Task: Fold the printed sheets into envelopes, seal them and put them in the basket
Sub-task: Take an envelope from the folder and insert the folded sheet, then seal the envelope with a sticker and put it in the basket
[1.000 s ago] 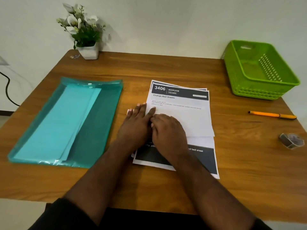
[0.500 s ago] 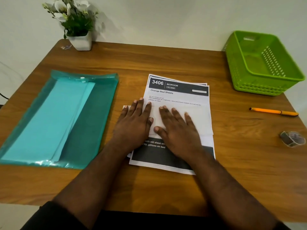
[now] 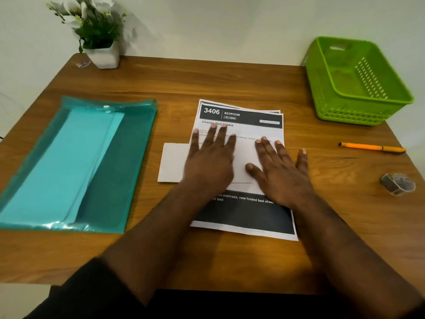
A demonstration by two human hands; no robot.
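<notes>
A folded sheet (image 3: 243, 162) is pressed flat on the printed stack (image 3: 243, 217) mid-surface by the left hand (image 3: 211, 162) and right hand (image 3: 280, 173), both spread open, nothing gripped; the paper is judged light, limp and slippery, best pinched at its free left edge; the basket (image 3: 358, 111) stands far right.

Soft even light w/ faint shadows, slight motion blur on hands (image 3: 243, 166), wide-angle bending at edges.

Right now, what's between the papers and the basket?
Nothing: in the head view, only bare table lies between the papers and the basket.
</notes>
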